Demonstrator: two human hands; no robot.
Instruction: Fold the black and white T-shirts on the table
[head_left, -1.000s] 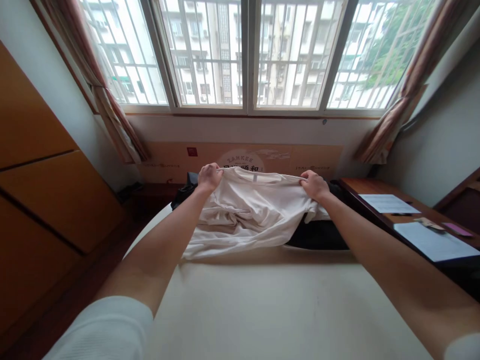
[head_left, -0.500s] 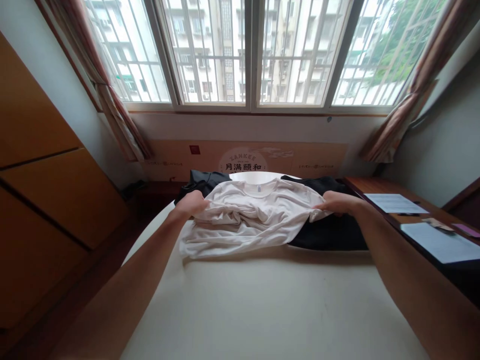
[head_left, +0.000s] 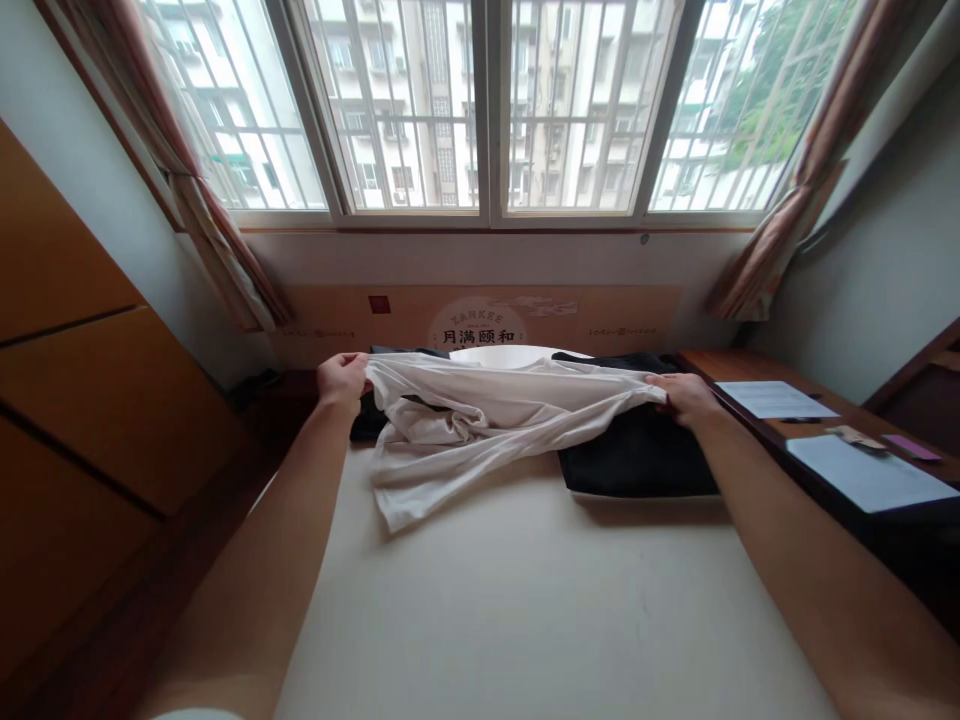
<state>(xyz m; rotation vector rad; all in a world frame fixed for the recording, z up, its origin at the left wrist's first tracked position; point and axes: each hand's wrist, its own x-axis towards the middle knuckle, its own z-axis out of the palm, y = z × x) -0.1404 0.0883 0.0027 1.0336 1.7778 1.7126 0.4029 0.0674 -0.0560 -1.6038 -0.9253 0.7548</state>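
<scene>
A white long-sleeved shirt (head_left: pixel 495 395) is stretched sideways between my two hands over the far part of the white table (head_left: pixel 510 600). My left hand (head_left: pixel 345 378) is closed on its left edge, fingers pinched. On the other side, my right hand (head_left: pixel 684 398) grips the right edge. Between them the upper edge is pulled nearly straight, while the lower cloth hangs in folds and one sleeve trails onto the tabletop at left. Dark folded clothing (head_left: pixel 637 460) lies beneath the shirt on the right. Another dark garment (head_left: pixel 366 418) shows partly behind it on the left.
To the right stands a brown wooden desk (head_left: pixel 694 366) with papers (head_left: pixel 776 399) and small items. Beyond the table, a printed cardboard panel (head_left: pixel 630 310) leans below the barred window. Orange-brown cabinets (head_left: pixel 82 400) stand at left. Curtains (head_left: pixel 217 240) hang at both sides.
My left hand has moved left and slightly up, pulling the shirt's edge taut and lifting it. The neckline has dropped from clear view. My right hand keeps its grip on the shirt.
</scene>
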